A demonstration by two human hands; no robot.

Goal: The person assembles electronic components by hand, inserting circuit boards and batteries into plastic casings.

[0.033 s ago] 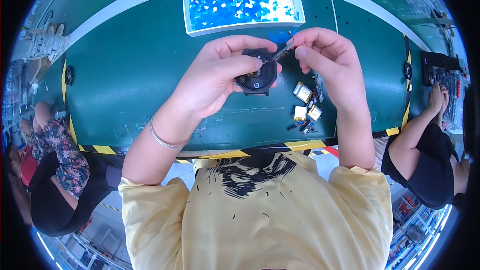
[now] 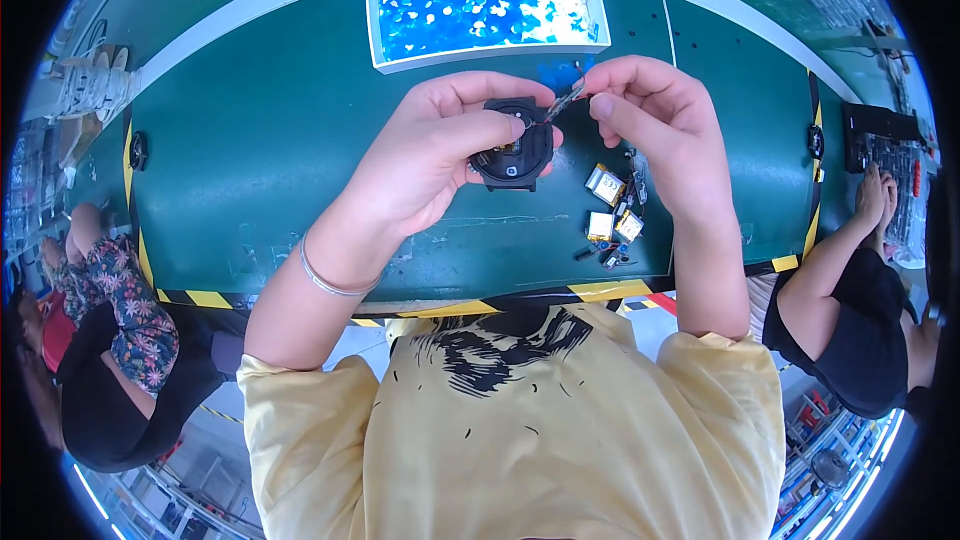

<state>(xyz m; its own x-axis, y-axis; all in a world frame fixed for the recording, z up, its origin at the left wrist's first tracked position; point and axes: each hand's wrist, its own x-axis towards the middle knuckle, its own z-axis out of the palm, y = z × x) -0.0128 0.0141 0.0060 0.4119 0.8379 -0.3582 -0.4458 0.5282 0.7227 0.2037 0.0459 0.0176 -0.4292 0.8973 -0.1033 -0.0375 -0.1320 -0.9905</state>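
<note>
My left hand point(image 2: 425, 145) is closed around a black round watch case point(image 2: 515, 168), its thumb pressing on the open inner side. From the case's upper right edge a thin circuit strip with fine wires point(image 2: 566, 102) sticks out, tilted up to the right. At that strip's upper end, my right hand point(image 2: 665, 125) has its fingers curled in a pinch. Beneath the right hand lie several small silver battery cells point(image 2: 605, 183) with loose dark parts point(image 2: 616, 255). The fingertips under the case are mostly hidden.
A white box point(image 2: 490, 61) of blue and white small pieces stands at the back of the green table point(image 2: 270, 140). Dark watches lie by the left point(image 2: 138, 151) and right point(image 2: 816, 142) edges. Striped tape point(image 2: 610, 290) lines the front. People sit on both sides.
</note>
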